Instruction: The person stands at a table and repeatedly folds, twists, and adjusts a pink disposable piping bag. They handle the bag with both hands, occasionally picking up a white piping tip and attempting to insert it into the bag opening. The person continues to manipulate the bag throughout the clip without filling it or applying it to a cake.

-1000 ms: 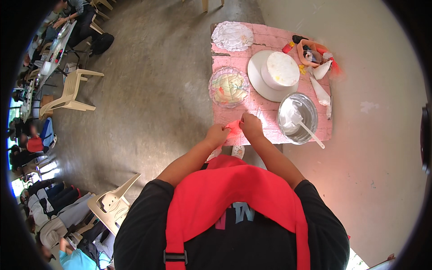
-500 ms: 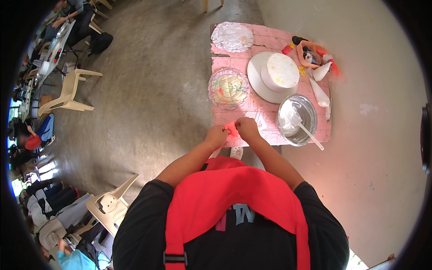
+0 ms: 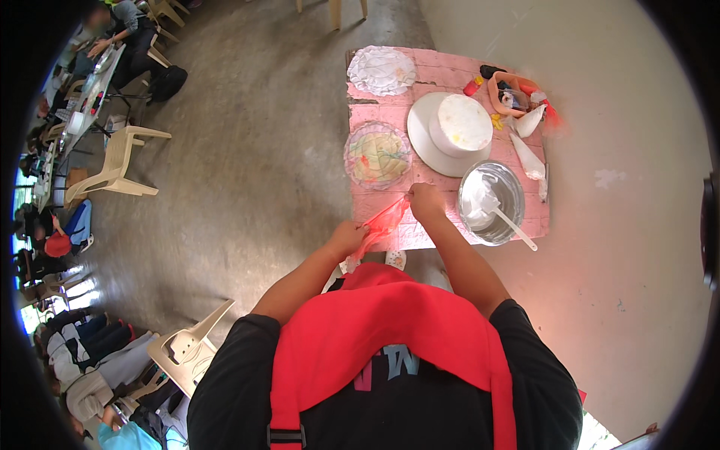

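A thin, see-through red plastic bag [image 3: 386, 220] is stretched slantwise between my hands over the near edge of the pink-covered table [image 3: 442, 231]. My left hand [image 3: 349, 237] pinches its lower end, just off the table edge. The upper end is gripped by my right hand [image 3: 427, 202], fingers closed. Beyond my hands stands a round white cake form [image 3: 465, 124] on a white turntable [image 3: 424, 146]. To the right of my right hand is a metal bowl [image 3: 516, 191] of white icing [image 3: 480, 196], with a white-handled spatula [image 3: 516, 228] leaning out over its rim.
Two white piping bags [image 3: 529, 157] [image 3: 532, 120] lie by the table's right edge, near a peach basket [image 3: 495, 96] of small items. Round ruffled cloths [image 3: 381, 70] [image 3: 377, 155] lie along the left side. A wall [image 3: 622, 225] rises at right; plastic chairs [image 3: 118, 161] and people are at left.
My hands have moved apart, the left one down and leftward, the right one up and slightly right. The bunched red plastic bag is now drawn out long between them.
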